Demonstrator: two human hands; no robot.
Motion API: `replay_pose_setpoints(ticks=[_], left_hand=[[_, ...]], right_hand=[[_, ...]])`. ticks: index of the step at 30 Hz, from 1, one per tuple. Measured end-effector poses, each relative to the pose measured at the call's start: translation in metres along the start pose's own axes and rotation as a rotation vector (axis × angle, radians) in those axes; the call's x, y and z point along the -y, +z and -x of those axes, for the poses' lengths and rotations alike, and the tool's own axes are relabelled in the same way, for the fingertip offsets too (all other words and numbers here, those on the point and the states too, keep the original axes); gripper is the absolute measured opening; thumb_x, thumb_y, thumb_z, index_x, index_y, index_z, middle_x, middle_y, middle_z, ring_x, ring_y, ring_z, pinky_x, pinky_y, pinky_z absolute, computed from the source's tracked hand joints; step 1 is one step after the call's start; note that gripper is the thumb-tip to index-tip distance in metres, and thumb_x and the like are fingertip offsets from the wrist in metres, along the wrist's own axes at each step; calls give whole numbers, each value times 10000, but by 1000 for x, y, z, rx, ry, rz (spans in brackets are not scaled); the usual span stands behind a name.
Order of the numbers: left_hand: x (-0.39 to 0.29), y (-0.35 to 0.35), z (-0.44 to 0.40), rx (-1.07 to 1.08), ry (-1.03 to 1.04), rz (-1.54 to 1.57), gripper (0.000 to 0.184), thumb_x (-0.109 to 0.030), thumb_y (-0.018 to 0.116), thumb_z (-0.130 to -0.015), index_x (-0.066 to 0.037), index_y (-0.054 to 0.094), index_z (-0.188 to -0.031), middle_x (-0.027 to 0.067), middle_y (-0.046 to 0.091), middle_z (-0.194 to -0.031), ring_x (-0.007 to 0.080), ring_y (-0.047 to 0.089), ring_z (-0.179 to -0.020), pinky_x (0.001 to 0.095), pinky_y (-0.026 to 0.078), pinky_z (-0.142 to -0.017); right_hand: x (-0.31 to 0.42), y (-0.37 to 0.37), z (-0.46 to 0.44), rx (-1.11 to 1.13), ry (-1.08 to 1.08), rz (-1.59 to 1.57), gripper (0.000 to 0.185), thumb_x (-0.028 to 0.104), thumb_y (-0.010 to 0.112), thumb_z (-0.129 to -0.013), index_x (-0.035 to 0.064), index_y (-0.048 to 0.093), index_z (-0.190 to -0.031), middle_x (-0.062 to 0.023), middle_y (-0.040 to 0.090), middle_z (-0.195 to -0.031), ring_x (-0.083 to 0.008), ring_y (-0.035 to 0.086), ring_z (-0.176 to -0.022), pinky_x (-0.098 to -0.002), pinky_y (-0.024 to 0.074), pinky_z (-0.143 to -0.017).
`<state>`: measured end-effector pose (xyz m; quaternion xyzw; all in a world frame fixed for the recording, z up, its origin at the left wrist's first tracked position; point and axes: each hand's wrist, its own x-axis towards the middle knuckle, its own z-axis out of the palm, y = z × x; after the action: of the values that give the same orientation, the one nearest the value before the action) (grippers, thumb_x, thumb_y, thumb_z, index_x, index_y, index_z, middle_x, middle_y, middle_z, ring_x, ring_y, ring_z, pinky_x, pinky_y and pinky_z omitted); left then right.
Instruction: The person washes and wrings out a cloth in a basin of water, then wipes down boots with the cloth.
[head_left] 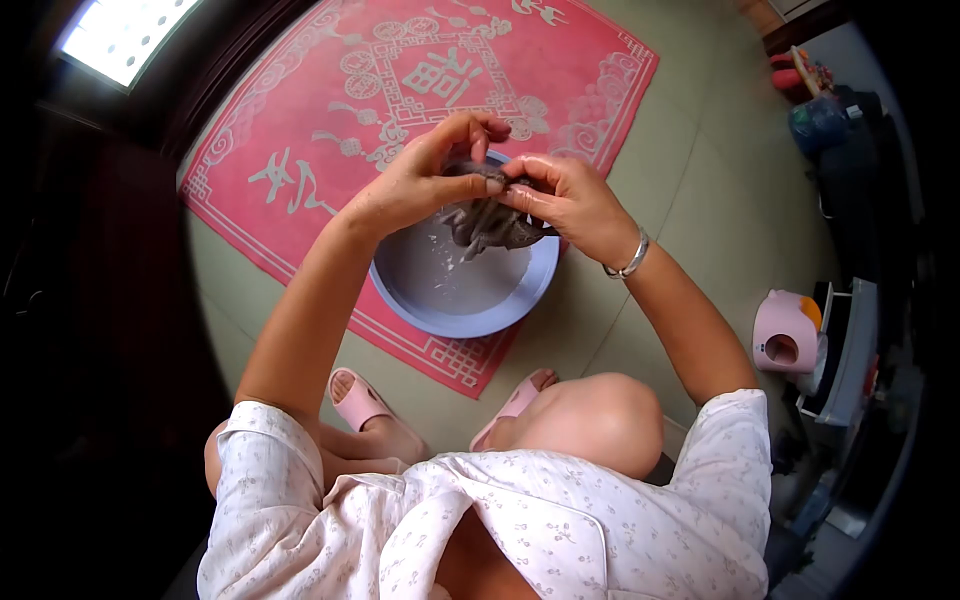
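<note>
A dark grey, wet-looking bunched cloth [490,225] hangs between my two hands, above a light blue basin [465,325]. My left hand [425,180] pinches its upper left part with the thumb in front; some fingers are raised and curled behind. On the other side, my right hand [570,200] grips the cloth's upper right edge between thumb and fingers, closed on it. Both hands look wet. Cloudy greyish water with some white suds [440,265] fills the basin. The cloth's exact kind cannot be made out.
Under the basin lies a red mat [290,140] with pale patterns, on greenish floor tiles [660,270]. My feet in pink slippers [360,400] are close to the basin's near side. A pink container [785,330] and a shelf stand at the right; a blue container [818,125] is farther back.
</note>
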<state>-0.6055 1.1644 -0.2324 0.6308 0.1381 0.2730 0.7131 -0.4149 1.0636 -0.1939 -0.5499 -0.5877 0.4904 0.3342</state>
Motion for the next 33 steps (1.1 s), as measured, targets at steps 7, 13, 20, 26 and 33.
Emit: replay_pose_setpoints(ticks=[7,13,20,26,33], left_hand=[[50,29,16,28,-245,-26,698,-70,876,-675,-67,518,-1275,20,610,-1099,116,568,-1065,299,495,-905],[100,31,37,-46,-333,-167,297,-199,795,-801,-105,665,-1050,-22,617,-799,84,541,-693,268,476,-615],[168,15,72,15,-449,-170,167,-154,749,-825,-94,611,-898,-11,583,-717,85,557,-651,257,456,-578],[167,18,84,-35,-608,-70,176,-177,747,-838,-94,609,-909,4,569,-705,103,573,-656,273,468,-588],[133,5,78,221,-709,890,648,-705,440,-910,-100,597,-1080,21,580,-782,147,493,-621,360,537,-692]], right_hand=[[10,11,4,-113,-113,-113,177,108,596,-944,3,628,-1084,-31,675,-891,-65,605,-819,-257,506,-748],[7,23,9,-137,-74,-97,178,107,609,-933,-19,618,-1059,-66,675,-832,-61,587,-768,-261,499,-716],[18,21,6,-153,-191,-1,180,112,606,-937,-24,613,-1055,-68,669,-842,-72,579,-750,-262,488,-688],[20,8,-1,-250,-245,148,177,126,598,-886,15,614,-1024,-102,628,-941,-188,585,-763,-316,483,-705],[-47,29,-10,-188,-473,506,164,87,613,-772,30,602,-925,-120,569,-966,-299,591,-882,-390,501,-775]])
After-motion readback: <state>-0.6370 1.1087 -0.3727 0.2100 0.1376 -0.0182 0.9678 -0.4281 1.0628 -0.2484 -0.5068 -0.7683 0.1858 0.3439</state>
